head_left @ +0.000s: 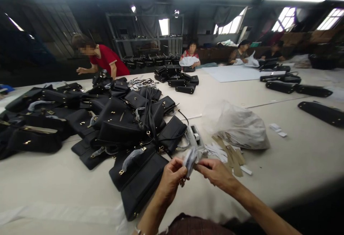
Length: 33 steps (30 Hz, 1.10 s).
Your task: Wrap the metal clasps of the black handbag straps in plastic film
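Observation:
My left hand (pixel 172 174) is closed on a dark curved strip wrapped in clear plastic (pixel 190 160), which looks like a bag handle. A small gold fitting shows under those fingers. On the other side, my right hand (pixel 215 172) pinches the edge of the wrapping between thumb and finger. Left of my hands lies a black handbag (pixel 142 177) with gold fittings and a plastic-wrapped handle (pixel 132 159). Just beyond the held piece stands a light grey tape dispenser (pixel 195 137), partly hidden by the plastic.
Black handbags (pixel 118 123) are heaped on the left of the pale table (pixel 290 156). A translucent plastic bag (pixel 239 125) lies right of the dispenser, beside white and brown strips (pixel 232 158). Across the table are a person in red (pixel 110 61) and several others among more bags.

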Motion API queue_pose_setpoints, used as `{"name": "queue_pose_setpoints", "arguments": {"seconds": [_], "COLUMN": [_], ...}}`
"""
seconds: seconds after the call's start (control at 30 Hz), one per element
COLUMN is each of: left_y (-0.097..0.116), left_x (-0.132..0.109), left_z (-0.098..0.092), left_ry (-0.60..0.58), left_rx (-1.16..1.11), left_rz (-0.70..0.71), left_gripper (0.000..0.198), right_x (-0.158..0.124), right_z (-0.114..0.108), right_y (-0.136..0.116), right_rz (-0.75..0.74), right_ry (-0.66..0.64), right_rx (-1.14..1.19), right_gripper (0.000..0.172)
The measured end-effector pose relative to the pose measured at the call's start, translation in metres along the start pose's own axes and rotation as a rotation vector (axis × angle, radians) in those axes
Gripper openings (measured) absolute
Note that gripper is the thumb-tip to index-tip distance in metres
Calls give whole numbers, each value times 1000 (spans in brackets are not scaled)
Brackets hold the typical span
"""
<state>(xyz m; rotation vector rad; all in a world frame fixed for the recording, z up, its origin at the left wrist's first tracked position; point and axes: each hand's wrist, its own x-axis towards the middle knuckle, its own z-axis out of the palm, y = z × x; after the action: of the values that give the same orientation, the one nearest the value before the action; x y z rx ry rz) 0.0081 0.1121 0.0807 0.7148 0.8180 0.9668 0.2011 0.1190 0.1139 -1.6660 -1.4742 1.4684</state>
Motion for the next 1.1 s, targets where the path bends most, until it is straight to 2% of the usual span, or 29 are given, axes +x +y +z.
{"name": "queue_pose_setpoints", "arguments": {"seconds": [0.07,0.13,0.2,0.27,0.4,0.5,0.63,0.7,0.77,0.83,0.9,1.0,1.1], "left_y": [0,2,6,10,11,9,7,7,9,11,14,17,20], "left_x": [-1,-1,0,2,7,8,9,10,12,13,13,13,12], "left_z": [2,4,6,7,9,9,8,8,8,9,10,11,14], "left_ry": [-18,-18,-28,-45,-90,-123,-108,-96,-87,-81,-89,-98,-105], "left_rx": [100,171,205,203,191,241,275,258,247,221,198,204,254], "left_rz": [71,103,87,56,17,8,-8,-25,-33,-32,-34,-38,-35], "left_gripper": [37,36,37,40,49,46,45,45,43,41,39,35,28], "right_x": [0,-4,-10,-14,-14,-13,-16,-19,-22,-24,-26,-24,-19], "right_z": [6,10,12,12,9,3,-2,-2,1,5,9,13,16], "right_y": [-8,-12,-11,-5,6,7,0,0,4,11,17,20,16], "right_rz": [-73,-99,-88,-70,-62,-60,-19,-22,-12,67,138,97,39], "right_ry": [-36,-135,-260,-297,-180,-159,-133,-124,-116,-117,-114,-119,-93], "right_rx": [164,419,670,801,661,478,301,359,589,882,1061,1015,893], "right_gripper": [34,25,25,29,31,29,25,25,28,32,35,38,32]}}
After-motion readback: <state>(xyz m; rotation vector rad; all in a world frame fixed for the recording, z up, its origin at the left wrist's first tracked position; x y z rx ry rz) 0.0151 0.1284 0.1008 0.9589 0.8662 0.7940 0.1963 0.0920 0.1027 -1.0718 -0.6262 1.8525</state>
